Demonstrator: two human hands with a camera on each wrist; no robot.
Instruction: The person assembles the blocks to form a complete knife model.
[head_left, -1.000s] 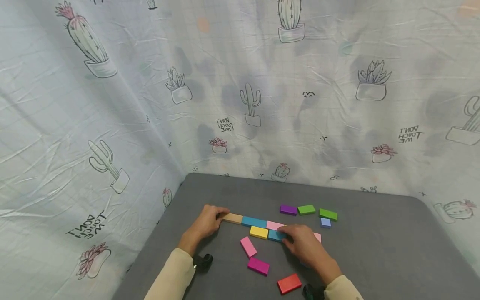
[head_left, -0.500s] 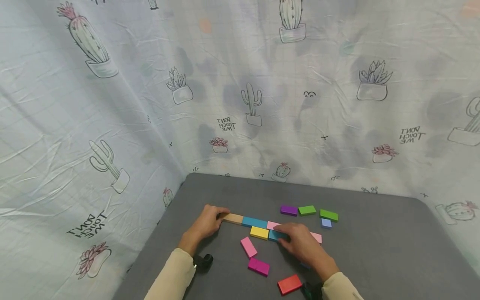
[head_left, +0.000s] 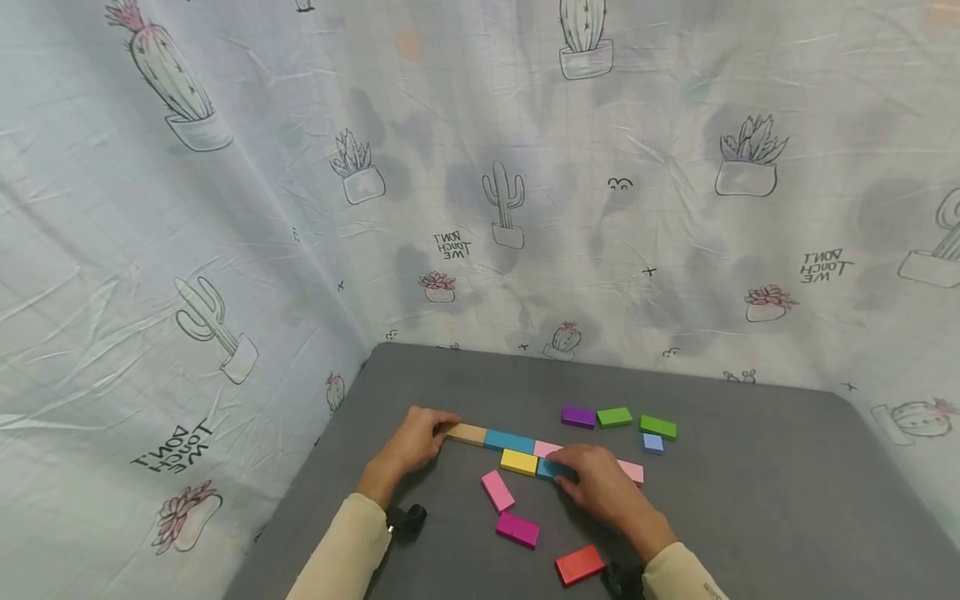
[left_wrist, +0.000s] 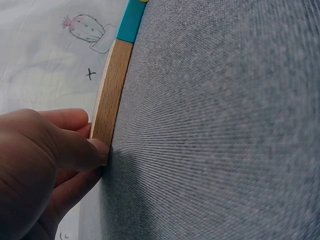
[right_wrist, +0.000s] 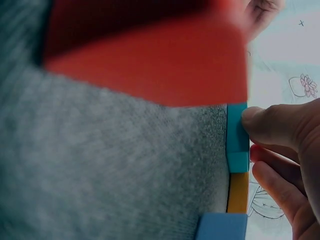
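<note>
Bare wood: one wooden block (head_left: 467,434), left end of the far row, flat on the counter (head_left: 750,492). Left hand (head_left: 415,439) pinches its outer end; a twist there could part it from the far teal block (head_left: 509,441), which butts its right end.

Teal, second: near teal block (head_left: 548,469), near row, well right of the wooden block. Right hand (head_left: 603,483) curled over it, thumb touching; where the other fingertips bear, I cannot tell. Pressed too hard, it may shove the row's pink block (head_left: 544,449) out of line, since nothing visible backs the row.

Yellow block (head_left: 519,462): same near row, closer to the wooden block; liable to skew if its teal neighbour slides.

Nearer the person than the wooden block, rightward: loose pink block (head_left: 498,491), magenta block (head_left: 517,529), red block (head_left: 580,565). Red lies close by the right wrist; a careless withdrawal could knock it.

Right of the wooden block, beyond the row's line: purple block (head_left: 578,417), apparently out of harm's way.
</note>
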